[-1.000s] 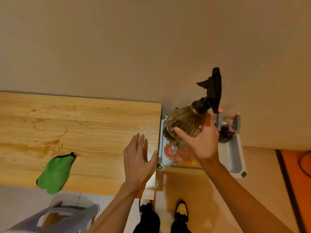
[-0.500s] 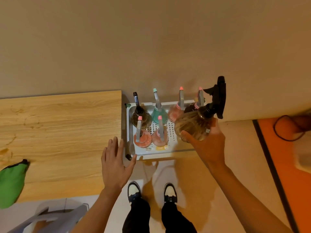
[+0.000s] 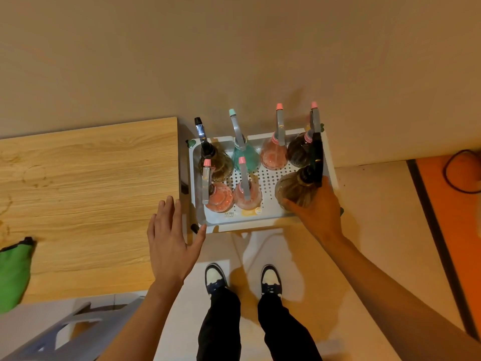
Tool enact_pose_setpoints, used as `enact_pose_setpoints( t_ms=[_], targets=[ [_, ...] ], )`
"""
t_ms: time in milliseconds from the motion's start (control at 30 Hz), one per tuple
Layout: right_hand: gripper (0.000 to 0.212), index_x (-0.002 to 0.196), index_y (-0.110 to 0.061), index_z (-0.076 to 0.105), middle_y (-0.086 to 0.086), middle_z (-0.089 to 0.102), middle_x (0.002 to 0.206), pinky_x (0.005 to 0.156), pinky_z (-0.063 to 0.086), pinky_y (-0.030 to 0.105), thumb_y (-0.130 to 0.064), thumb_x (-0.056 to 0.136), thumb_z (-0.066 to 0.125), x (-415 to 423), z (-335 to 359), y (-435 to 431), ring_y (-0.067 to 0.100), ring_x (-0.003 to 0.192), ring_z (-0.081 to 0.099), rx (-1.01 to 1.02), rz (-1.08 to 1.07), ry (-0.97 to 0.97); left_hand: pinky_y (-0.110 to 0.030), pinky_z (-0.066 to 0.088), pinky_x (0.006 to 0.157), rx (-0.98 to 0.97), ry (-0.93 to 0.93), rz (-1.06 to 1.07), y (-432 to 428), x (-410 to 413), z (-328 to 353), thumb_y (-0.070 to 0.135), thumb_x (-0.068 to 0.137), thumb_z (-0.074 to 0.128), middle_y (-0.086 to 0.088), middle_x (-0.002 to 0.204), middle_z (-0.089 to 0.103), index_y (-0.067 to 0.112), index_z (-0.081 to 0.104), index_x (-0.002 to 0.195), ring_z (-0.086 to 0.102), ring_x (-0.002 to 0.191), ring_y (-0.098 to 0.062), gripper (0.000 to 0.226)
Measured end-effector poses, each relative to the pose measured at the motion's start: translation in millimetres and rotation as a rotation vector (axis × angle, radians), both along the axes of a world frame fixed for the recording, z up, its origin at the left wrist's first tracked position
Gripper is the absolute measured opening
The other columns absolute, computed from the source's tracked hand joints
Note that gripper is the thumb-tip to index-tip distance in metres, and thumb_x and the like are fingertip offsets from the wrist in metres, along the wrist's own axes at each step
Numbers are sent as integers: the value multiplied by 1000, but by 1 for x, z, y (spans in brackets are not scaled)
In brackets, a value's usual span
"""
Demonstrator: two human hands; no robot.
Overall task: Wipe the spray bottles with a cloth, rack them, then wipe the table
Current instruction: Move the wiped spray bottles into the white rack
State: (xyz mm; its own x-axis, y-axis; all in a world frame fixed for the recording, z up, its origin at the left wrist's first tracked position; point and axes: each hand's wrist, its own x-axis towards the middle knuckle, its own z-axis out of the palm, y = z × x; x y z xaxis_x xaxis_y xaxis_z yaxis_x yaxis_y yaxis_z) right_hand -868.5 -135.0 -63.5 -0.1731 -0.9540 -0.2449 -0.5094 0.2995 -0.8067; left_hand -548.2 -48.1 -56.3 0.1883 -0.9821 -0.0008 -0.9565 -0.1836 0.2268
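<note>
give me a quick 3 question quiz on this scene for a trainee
1. True or false: the left hand holds the green cloth.
2. The bottle gripped by the right hand has a trigger of which colour? A pink, B black, C teal.
3. Leaving that one out, how many spray bottles stand in the rack?
Key: 1 false; 2 B; 3 six.

Bare forearms, black trousers, black-and-white sneakers
</note>
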Motion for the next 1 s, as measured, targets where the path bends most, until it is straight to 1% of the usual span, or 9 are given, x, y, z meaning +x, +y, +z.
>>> enact_pose_setpoints(
  t_ms=[33,133,233,367,433,600,767,900,1000],
  targets=[
    [82,129,-21,50,-2,68,121,90,55,40,-54,65,90,2,-6,-2,20,113,64,17,20,-1,-52,21,125,4,-4,2,0,0,0,75,99,21,-12,169,27,7,38,157,18,159,-27,91],
    [78,128,-14,48,5,68,121,85,54,40,-40,69,92,11,-17,-8,28,111,65,39,83,87,-53,22,125,5,-5,5,-1,0,0,75,99,22,-12,169,27,6,39,157,18,159,-27,91],
    [79,130,-10,47,11,66,125,87,54,44,-37,71,92,17,-26,-15,36,114,63,68,99,144,-53,22,125,2,-5,6,-1,-1,0,75,99,22,-12,169,27,7,39,157,19,158,-28,91],
    [78,128,-8,46,13,66,125,85,51,42,-35,71,92,19,-37,-21,39,113,63,97,97,145,-54,22,125,0,-9,8,-1,-1,-1,75,99,21,-12,169,27,8,37,158,19,158,-27,91],
    [76,127,-9,46,12,66,123,82,50,40,-36,71,91,20,-40,-21,39,111,64,117,100,147,-54,22,125,-1,-8,7,0,0,-1,75,99,22,-11,169,27,8,37,158,18,158,-28,90],
    [79,127,-17,46,6,67,120,83,56,47,-47,69,90,28,-45,-25,35,108,65,121,107,151,-53,21,125,3,-9,9,-1,0,-1,76,98,20,-11,169,26,9,37,158,17,159,-27,91],
    [82,133,-15,46,7,65,124,85,51,40,-42,70,91,32,-46,-28,33,113,63,108,112,155,-53,21,125,5,-14,10,-1,0,-2,76,98,20,-11,169,26,9,36,158,17,159,-27,91],
    [83,133,-15,46,6,65,125,87,53,44,-44,70,91,30,-45,-26,33,115,62,106,111,141,-54,22,125,-4,-15,7,0,0,-3,74,98,22,-11,169,27,9,37,158,19,158,-28,90],
    [97,138,-17,43,6,64,130,90,55,47,-59,61,84,28,-44,-24,33,119,60,112,121,130,-54,22,125,-6,-8,11,0,0,-4,72,98,26,-11,169,27,9,38,158,18,158,-27,88]
  ],
)
